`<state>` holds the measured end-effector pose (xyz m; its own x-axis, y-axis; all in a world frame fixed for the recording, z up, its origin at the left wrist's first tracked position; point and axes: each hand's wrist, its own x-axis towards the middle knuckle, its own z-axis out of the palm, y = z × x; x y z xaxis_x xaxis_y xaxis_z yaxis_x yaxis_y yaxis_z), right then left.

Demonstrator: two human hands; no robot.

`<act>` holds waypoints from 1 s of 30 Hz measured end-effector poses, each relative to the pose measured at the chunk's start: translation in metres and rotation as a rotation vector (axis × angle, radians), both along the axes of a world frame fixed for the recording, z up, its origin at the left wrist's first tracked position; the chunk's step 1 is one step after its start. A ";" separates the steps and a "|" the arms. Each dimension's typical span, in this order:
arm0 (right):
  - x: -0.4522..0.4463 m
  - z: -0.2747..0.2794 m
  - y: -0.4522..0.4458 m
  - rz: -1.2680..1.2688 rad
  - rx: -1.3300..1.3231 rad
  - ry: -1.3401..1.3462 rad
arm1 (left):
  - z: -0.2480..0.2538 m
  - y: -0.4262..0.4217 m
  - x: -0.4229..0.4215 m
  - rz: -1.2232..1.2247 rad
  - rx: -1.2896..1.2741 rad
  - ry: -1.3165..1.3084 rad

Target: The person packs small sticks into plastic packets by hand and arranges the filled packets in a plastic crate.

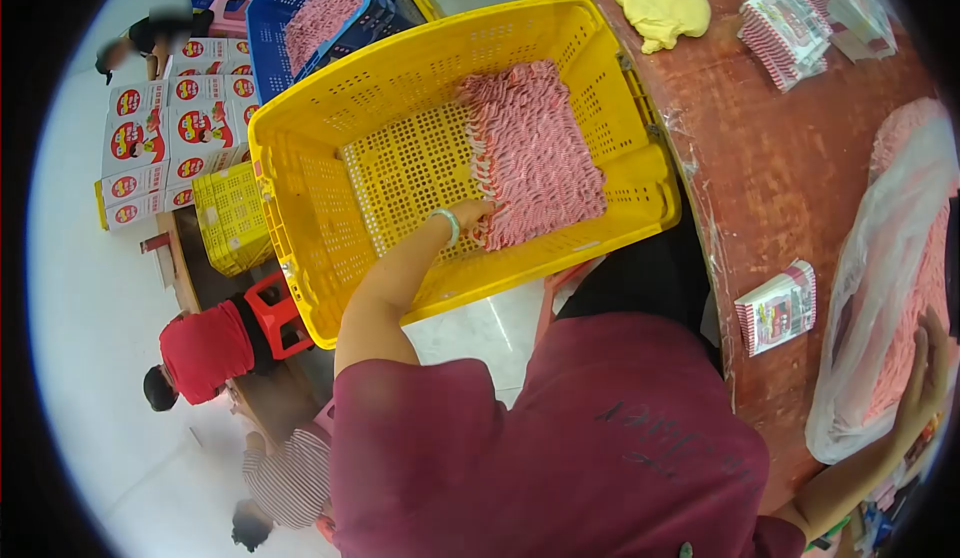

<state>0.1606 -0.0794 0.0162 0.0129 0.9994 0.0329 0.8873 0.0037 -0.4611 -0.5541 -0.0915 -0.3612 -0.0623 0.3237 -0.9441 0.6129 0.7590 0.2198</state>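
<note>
A yellow perforated basket [390, 308] holds a block of stacked pink-and-white striped packets [540, 158] at its right side. My left hand [472, 215], with a pale green bracelet at the wrist, reaches inside; its fingers are closed at the lower left edge of the stack. At the far right, my right hand [930, 373] lies with fingers apart on a clear plastic bag [850, 358] of pink pieces. Near it on the reddish-brown table [740, 208] sits a striped printed packet [778, 308].
More printed packets [790, 33] and a yellow cloth [664, 13] lie at the table's back. Behind the basket stands a blue crate [265, 48] of pink packets. White cartons [135, 148], yellow crates [230, 213], a red stool [280, 318] and several people [208, 351] are at the left.
</note>
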 end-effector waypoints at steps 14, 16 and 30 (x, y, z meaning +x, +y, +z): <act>0.006 0.046 -0.073 -0.253 0.460 -0.172 | 0.263 0.048 0.248 -0.454 1.849 -0.059; 0.046 0.041 -0.092 -0.343 0.525 -0.111 | 0.274 0.025 0.311 -0.456 1.767 -0.284; 0.159 -0.009 -0.048 -0.288 0.302 -0.156 | 0.248 0.015 0.397 -0.376 1.215 -0.331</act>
<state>0.3198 -0.1278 0.0076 0.2614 0.9008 0.3466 0.9308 -0.1402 -0.3376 -0.1573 -0.0763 -0.1131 0.3938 0.9192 0.0069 0.5278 -0.2322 0.8170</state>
